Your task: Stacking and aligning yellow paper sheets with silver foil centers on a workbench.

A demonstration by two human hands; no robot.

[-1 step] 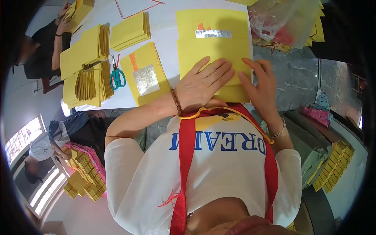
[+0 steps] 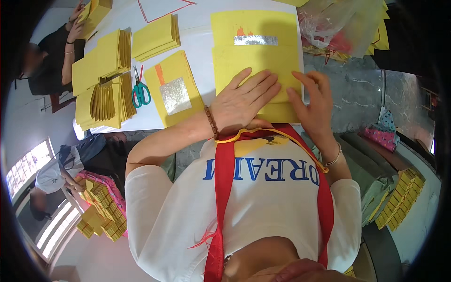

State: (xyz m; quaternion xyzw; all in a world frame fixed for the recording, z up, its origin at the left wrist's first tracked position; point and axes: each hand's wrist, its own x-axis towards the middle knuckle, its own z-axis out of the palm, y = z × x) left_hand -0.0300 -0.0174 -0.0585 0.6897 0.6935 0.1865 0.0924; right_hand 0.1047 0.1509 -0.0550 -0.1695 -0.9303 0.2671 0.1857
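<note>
Sheets of folded yellow paper [image 2: 253,58] lie before me on the white table, with a silver foil strip [image 2: 256,40] and an orange mark near the far end. Flat across the near part of the paper rests my left hand [image 2: 246,96], its fingers stretched out and a brown bead bracelet on the wrist. At the right edge of the sheets is my right hand [image 2: 312,98], thumb and fingers apart, nothing seen between them. To the left lies another yellow stack [image 2: 157,77] bearing a silver foil square [image 2: 175,96].
Scissors with green handles [image 2: 141,94] lie beside folded yellow bundles [image 2: 103,80] on the left; another bundle [image 2: 156,37] is farther back. A clear plastic bag [image 2: 326,26] sits at the far right. Another person's hands [image 2: 76,28] hold yellow paper at the far left.
My right hand has shifted very slightly to the right at the paper's edge. My left hand and the paper stay in place.
</note>
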